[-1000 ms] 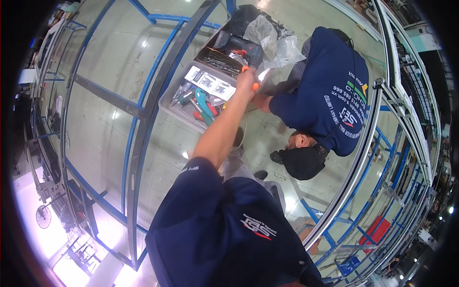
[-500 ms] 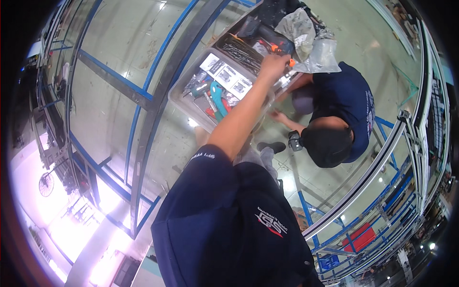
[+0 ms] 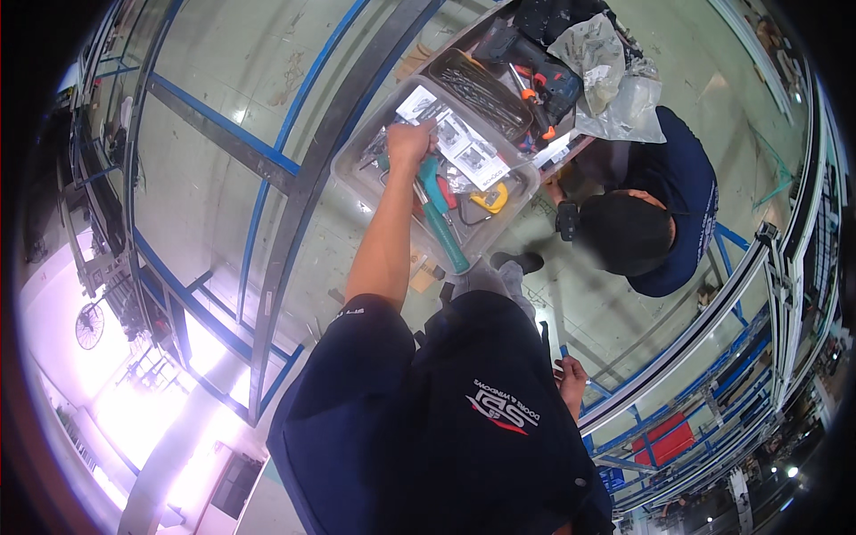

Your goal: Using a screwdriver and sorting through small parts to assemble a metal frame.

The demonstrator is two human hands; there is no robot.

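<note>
My left hand (image 3: 410, 144) reaches into a clear plastic bin (image 3: 343, 169), its fingers curled beside a white printed sheet (image 3: 459, 141). What those fingers grip, if anything, is hidden. Below the hand lies a tool with a long green handle (image 3: 443, 236), slanting toward the bin's near wall, next to a teal tool (image 3: 432, 183). A yellow tool (image 3: 490, 198) rests in the near right corner. Low on the right, beside my body, my right hand (image 3: 572, 382) is closed near a blue bar end; its contents cannot be made out.
A tray of drill bits (image 3: 481, 94), a dark power drill (image 3: 557, 85) and crumpled plastic bags (image 3: 615, 89) lie beyond the bin. A co-worker in a dark cap (image 3: 624, 234) crouches at right. A blue-edged metal frame (image 3: 303, 196) stands on the left.
My left hand has moved from the orange-handled tools beyond the bin back to its left part. The green handle and yellow tool show more fully. My right hand has come into view.
</note>
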